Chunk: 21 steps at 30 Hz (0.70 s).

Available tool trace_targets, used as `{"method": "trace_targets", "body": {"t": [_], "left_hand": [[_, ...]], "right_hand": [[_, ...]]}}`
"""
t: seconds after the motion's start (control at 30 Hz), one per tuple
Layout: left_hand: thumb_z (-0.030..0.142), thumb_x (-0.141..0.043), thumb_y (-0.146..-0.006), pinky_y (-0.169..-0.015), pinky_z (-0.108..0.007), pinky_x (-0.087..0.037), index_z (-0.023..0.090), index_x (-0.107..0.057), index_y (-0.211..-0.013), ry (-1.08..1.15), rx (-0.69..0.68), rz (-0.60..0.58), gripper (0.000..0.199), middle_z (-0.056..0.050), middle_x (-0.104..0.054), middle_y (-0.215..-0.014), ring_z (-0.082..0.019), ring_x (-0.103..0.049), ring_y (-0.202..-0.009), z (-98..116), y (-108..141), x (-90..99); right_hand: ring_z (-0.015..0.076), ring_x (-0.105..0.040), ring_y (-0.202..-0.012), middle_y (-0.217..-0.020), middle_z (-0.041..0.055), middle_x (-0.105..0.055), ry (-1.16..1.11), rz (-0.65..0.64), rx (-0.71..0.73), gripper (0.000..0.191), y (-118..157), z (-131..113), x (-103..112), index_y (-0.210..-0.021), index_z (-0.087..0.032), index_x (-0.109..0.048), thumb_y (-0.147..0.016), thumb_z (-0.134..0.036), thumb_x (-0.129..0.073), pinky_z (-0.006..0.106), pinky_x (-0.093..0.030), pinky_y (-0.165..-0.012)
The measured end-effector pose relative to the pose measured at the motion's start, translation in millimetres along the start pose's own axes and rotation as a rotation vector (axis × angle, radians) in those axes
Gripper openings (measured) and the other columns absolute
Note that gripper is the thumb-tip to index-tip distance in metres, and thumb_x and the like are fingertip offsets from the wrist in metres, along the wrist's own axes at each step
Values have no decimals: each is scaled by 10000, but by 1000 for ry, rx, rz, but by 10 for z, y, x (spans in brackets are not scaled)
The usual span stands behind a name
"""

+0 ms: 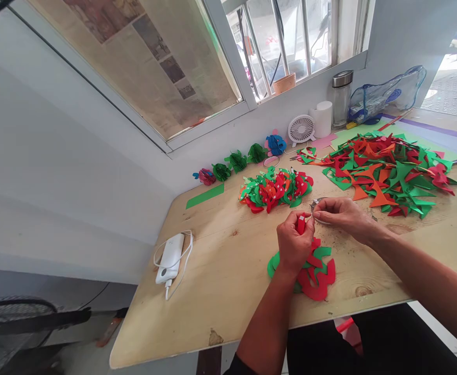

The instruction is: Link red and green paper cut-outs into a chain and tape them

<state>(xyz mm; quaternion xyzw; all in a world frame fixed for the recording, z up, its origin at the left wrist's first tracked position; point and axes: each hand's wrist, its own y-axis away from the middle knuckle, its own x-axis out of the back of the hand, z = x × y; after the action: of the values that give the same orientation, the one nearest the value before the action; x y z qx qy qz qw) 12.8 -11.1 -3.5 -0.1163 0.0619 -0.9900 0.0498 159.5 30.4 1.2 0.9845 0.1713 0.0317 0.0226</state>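
Note:
My left hand [295, 237] is closed around a small folded red paper piece [301, 225], whose tip shows a pale patch. Fingers pinched, my right hand [341, 216] meets it at the fingertips; whatever lies between them is too small to make out. Just behind the fingers is a round, shiny ring-like object [317, 202], partly covered by my right hand. Below my left wrist, red and green curved paper cutouts [318, 284] lie in a loose stack, partly hidden by the forearm. Farther back sits a heap of red, green and orange paper shapes [277, 190] with small pale patches.
A large pile of paper scraps [392, 172] covers the right rear. A white power bank [170, 258] with its cable lies left, near a green strip [205, 196]. Along the wall stand paper ornaments [236, 161], a small fan [301, 129] and a glass bottle [341, 101].

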Motion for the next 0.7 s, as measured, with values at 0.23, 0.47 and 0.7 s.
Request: {"method": "trace_targets", "body": {"t": [0.23, 0.47, 0.7], "left_hand": [[352, -605, -745, -482, -189, -333, 167, -639, -778, 13, 7, 21, 192, 54, -431, -501, -75, -373, -459, 70, -3, 7], [303, -577, -746, -459, -186, -332, 166, -608, -723, 66, 27, 30, 143, 49, -431, -495, -74, -397, -448, 112, -14, 2], [286, -567, -748, -473, -182, -352, 158, -590, -717, 58, 35, 65, 134, 49, -456, -522, -69, -398, -465, 104, -36, 13]], "right_hand": [[76, -292, -499, -533, -47, -397, 41, 13, 5, 377, 2, -27, -2, -688, -165, -606, -668, -539, -649, 244, -191, -461], [81, -314, -510, -553, -36, -425, 42, 18, 6, 359, 4, -27, -11, -687, -169, -606, -673, -525, -650, 248, -203, -465], [85, -351, -519, -572, -30, -454, -35, 27, -32, 334, 12, -43, -16, -705, -173, -600, -670, -499, -666, 246, -232, -467]]}}
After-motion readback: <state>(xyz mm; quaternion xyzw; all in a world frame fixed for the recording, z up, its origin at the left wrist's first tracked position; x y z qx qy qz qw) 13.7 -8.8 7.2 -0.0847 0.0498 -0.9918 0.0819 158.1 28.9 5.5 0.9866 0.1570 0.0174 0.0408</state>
